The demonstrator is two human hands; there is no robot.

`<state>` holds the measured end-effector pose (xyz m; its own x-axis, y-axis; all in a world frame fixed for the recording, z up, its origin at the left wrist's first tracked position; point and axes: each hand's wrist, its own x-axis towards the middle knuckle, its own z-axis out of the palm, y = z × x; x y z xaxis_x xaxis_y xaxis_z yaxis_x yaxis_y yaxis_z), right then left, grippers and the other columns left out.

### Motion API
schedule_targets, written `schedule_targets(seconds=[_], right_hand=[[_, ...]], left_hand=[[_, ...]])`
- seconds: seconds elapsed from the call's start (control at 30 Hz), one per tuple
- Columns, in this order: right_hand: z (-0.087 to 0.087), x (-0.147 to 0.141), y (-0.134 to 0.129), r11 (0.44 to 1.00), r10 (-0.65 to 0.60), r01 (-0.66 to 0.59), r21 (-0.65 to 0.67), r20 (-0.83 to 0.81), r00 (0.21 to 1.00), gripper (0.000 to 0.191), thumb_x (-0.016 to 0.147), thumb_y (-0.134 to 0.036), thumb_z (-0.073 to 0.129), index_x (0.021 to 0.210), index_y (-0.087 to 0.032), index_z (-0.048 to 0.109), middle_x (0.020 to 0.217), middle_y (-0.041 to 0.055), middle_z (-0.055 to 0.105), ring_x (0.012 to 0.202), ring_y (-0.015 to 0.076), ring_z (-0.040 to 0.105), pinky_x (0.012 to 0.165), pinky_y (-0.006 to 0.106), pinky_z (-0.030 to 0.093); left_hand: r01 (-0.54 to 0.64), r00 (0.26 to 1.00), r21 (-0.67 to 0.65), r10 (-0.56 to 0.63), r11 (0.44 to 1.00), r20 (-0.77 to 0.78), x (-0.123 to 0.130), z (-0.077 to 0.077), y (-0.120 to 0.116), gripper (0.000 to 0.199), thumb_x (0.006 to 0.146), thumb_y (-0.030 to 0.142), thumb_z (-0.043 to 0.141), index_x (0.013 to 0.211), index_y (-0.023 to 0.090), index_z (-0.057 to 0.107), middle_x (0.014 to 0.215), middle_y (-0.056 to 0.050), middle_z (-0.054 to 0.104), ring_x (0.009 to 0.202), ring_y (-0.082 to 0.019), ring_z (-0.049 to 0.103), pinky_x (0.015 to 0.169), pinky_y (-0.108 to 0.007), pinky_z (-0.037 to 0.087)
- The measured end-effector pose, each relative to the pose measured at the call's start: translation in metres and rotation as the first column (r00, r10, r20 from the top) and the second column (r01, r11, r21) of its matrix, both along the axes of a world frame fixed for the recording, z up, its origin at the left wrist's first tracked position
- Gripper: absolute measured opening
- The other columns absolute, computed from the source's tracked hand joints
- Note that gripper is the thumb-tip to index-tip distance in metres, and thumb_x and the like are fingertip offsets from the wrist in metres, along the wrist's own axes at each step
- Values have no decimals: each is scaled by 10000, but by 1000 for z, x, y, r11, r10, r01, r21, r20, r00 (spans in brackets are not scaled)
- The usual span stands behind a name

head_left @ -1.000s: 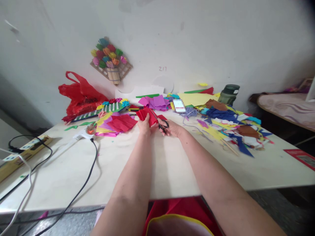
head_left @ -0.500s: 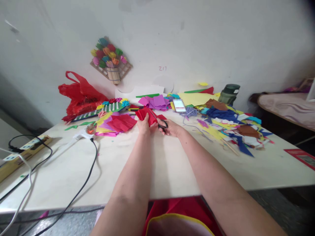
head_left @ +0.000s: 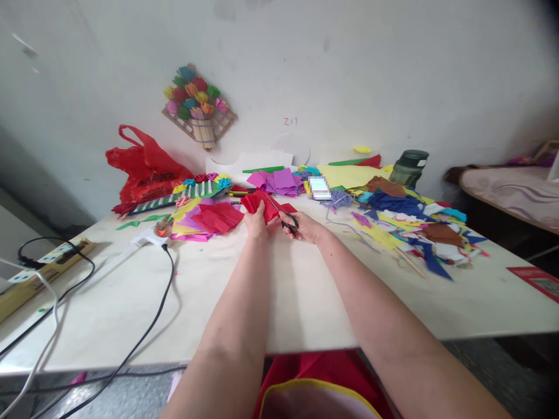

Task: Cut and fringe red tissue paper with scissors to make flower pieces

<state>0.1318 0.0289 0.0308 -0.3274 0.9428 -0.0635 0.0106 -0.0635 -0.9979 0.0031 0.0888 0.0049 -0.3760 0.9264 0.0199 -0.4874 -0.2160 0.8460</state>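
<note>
My left hand (head_left: 257,222) is closed on a folded piece of red crepe paper (head_left: 252,203), held just above the table. In my right hand (head_left: 305,227) is a pair of scissors (head_left: 290,222) with black handles, fingers around the loops. The blades reach up and left along the red paper; whether they are apart is too small to tell. More red paper shows behind the scissors. Left of my left hand lies a stack of yellow, purple and red paper sheets (head_left: 218,217). Purple paper (head_left: 279,181) lies beyond both hands.
A mound of paper scraps (head_left: 437,233) covers the table's right side, by a dark green bottle (head_left: 409,168). A red plastic bag (head_left: 144,163) stands at the back left. Cords run from a power strip (head_left: 48,270) and a white plug adapter (head_left: 152,235) at the left.
The whole view has shifted slightly. Both hands, the red paper and the scissors stay in nearly the same position.
</note>
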Motion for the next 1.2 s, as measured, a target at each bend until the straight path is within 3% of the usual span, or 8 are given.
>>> schedule_targets(seconds=[0.5,0.87,1.03,1.2], right_hand=[[-6,-1,4,999,-22,21,45,30,999,306,807,-448,587,735,-159,517,512,-48,534,337,47,468,249,144,240],[0,-1,2,995,-60,53,89,71,996,413,755,-536,628,727,-148,490,529,44,638,365,119,571,230,157,297],[2,-4,1,985,-137,126,114,98,986,412,712,-500,691,784,-174,451,492,8,619,326,120,547,210,157,273],[6,-5,-1,975,-188,170,144,122,975,467,694,-449,724,955,-197,430,468,-52,593,301,122,529,209,148,248]], left_hand=[[-16,999,-9,16,1000,-34,-2,0,2,220,664,281,709,804,132,630,763,-68,667,672,-178,652,617,-286,525],[17,998,-12,-18,1000,-56,-4,-4,5,238,649,310,722,797,147,633,782,-65,671,717,-193,659,645,-297,522],[8,997,-35,-11,999,-78,-4,0,3,228,656,317,712,777,145,624,735,-53,660,670,-173,646,607,-269,507],[10,997,-46,-14,999,-76,-4,1,1,246,652,312,716,803,137,631,732,-55,658,662,-168,640,600,-262,499]])
